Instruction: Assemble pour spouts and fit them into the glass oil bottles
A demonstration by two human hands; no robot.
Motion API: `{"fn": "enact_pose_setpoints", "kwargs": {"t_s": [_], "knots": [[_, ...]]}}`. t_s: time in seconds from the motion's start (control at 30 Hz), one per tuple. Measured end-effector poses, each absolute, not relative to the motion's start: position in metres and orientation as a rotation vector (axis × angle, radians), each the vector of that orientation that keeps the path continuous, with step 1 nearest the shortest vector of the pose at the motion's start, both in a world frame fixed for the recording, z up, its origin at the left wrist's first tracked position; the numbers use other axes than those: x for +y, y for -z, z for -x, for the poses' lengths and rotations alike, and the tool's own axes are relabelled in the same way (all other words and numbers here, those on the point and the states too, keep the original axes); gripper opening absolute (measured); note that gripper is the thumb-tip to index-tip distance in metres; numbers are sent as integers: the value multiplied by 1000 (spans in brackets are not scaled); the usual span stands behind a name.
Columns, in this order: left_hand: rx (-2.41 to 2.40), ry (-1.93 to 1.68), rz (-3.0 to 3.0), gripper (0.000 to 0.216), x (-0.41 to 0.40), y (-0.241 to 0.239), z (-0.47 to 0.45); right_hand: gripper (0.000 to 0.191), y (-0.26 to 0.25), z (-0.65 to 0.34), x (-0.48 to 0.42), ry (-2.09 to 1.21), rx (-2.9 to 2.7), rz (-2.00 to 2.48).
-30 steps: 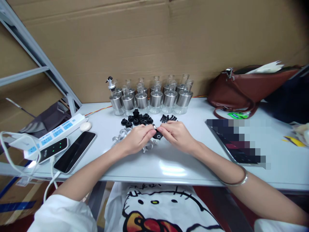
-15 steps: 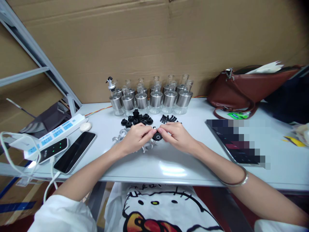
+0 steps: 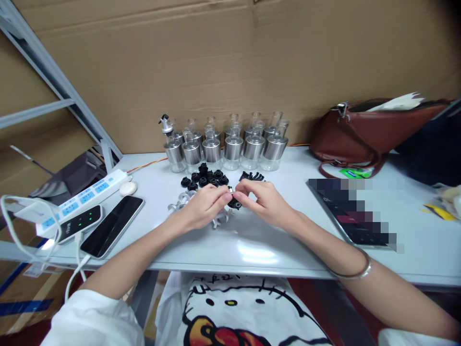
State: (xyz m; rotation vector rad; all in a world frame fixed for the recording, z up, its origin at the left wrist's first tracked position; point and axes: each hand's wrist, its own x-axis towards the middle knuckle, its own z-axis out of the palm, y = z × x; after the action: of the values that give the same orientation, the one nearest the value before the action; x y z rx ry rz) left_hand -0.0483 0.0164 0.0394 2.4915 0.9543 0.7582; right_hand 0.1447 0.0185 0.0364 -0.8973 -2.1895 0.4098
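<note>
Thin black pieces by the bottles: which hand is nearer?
Right. The right hand is just in front of the thin black pieces, on the person's side; the left hand is farther off, to their left.

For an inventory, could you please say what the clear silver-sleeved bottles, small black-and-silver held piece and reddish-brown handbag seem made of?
Bottles: probably glossy glass, transparent at neck and base; streaky sleeves look like brushed metal.
Held piece: dull black suggests plastic or rubber, shiny silver suggests metal; too small for certainty.
Handbag: probably leather or imitation, from its smooth satin sheen.
</note>
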Motion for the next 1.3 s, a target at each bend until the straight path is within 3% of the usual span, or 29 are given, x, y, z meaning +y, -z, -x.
{"fn": "enact_pose_setpoints", "kwargs": {"t_s": [0.27, 0.67, 0.93, 1.03, 1.1, 1.2, 1.3], "knots": [[1060, -795, -2463, 31, 14, -40, 48, 32, -36, -147, 20, -460, -2165, 946], [986, -794, -2501, 31, 15, -35, 48, 39, -38, -151, 22, -580, -2219, 815], [986, -901, -2447, 29, 21, -33, 53, 20, -33, -144, 18, -346, -2104, 735], [1027, -1055, -2427, 27, 35, -33, 63, 21, -33, -145, 20, -253, -2106, 637], [1191, -1346, -2256, 21, 51, -31, 73, 26, -34, -145, 21, -177, -2082, 628], [1432, -1666, -1988, 42, 80, -29, 87, 26, -35, -146, 23, -129, -2048, 657], [1465, -1556, -2031, 62, 106, -31, 94, 27, -35, -147, 23, -143, -2003, 646]]}}
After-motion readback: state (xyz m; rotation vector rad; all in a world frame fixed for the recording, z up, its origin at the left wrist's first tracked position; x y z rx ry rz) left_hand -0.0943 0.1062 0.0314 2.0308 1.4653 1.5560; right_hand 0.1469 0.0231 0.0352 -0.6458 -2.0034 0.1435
